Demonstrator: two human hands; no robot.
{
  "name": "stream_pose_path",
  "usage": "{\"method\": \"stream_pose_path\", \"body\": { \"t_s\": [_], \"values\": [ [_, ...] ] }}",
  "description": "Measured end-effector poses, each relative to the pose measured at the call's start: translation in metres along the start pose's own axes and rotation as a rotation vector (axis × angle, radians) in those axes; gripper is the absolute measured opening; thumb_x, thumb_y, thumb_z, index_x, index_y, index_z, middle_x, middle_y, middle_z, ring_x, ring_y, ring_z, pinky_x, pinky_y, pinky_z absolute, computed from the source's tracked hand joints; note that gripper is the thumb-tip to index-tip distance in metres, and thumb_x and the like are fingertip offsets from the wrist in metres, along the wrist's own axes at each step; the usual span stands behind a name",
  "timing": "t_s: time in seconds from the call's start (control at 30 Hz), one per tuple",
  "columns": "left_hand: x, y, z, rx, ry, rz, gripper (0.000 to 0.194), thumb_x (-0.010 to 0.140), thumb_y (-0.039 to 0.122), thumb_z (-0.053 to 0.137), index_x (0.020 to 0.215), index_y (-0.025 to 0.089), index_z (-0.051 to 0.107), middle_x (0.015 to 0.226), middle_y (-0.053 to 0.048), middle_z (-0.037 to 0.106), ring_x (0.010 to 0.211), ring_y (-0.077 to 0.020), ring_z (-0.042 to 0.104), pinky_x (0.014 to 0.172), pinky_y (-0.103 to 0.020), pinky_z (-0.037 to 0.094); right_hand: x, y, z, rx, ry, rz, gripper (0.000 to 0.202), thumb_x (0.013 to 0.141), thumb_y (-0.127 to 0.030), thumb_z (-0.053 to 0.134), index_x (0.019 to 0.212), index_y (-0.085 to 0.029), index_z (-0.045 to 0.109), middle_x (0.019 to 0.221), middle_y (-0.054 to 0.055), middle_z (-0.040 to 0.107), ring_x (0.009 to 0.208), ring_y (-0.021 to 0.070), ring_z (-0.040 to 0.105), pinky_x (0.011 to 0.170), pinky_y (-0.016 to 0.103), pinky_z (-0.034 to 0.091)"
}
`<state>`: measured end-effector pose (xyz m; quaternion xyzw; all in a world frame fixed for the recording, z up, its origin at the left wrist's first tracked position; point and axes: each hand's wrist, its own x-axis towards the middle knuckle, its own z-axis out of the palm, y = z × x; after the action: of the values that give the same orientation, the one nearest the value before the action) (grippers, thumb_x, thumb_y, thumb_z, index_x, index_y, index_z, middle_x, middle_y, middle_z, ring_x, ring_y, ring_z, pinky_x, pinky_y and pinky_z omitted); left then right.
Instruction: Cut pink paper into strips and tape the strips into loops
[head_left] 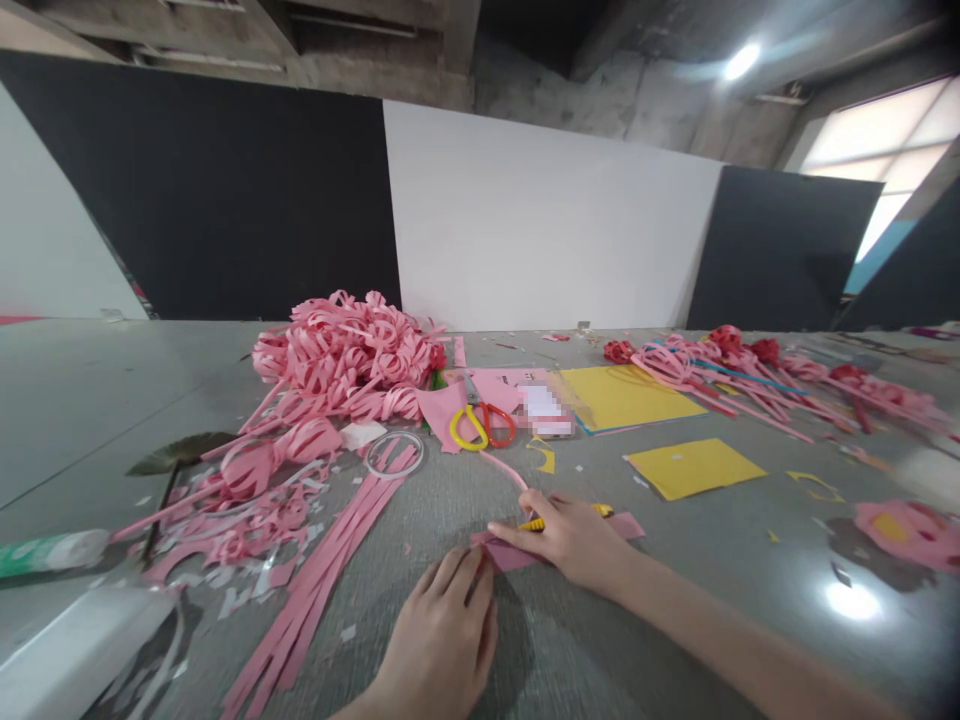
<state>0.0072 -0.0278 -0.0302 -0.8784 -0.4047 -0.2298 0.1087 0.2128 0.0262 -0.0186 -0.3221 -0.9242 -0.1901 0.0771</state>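
Note:
A narrow pink paper piece (517,555) lies on the grey surface at the lower centre. My left hand (442,635) rests at its left end, fingers bent and close together; whatever is beneath them is hidden. Over the paper, my right hand (574,540) is closed on a thin pink stem (506,469) that runs up and left toward the scissors. A yellow cutter (602,511) lies under the right hand, partly covered by its fingers. Red-and-yellow-handled scissors (480,425) rest on pink sheets beyond the hands.
Pink paper strips (322,570) and a large pink paper pile (345,355) stand left, beside a tape roll (394,455) and scraps. Yellow sheets (694,468) lie right, with pink and red paper flowers (727,360) behind. A white box (82,640) sits at the lower left.

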Motion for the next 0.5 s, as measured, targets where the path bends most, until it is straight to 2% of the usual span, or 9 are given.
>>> {"method": "stream_pose_path", "body": {
  "t_s": [0.33, 0.5],
  "values": [
    [-0.0009, -0.0003, 0.0025, -0.007, -0.004, -0.001, 0.030, 0.076, 0.016, 0.042, 0.102, 0.016, 0.057, 0.106, -0.007, 0.059, 0.099, -0.0227, 0.053, 0.081, -0.035, 0.048, 0.0017, 0.0017, -0.0023, 0.005, -0.006, -0.020, 0.048, 0.083, -0.011, 0.039, 0.126, -0.032, 0.037, 0.099, 0.006, 0.050, 0.064, 0.0124, 0.049, 0.066, 0.028, 0.037],
    [0.0015, 0.0011, -0.0017, 0.005, -0.090, -0.008, 0.031, 0.077, 0.014, 0.041, 0.103, 0.015, 0.055, 0.108, -0.009, 0.058, 0.100, -0.0224, 0.052, 0.082, -0.035, 0.048, 0.0040, 0.0027, -0.0026, 0.022, -0.019, 0.009, 0.048, 0.083, -0.013, 0.043, 0.124, -0.037, 0.037, 0.101, 0.005, 0.050, 0.068, 0.0133, 0.049, 0.069, 0.028, 0.037]
  ]
}}
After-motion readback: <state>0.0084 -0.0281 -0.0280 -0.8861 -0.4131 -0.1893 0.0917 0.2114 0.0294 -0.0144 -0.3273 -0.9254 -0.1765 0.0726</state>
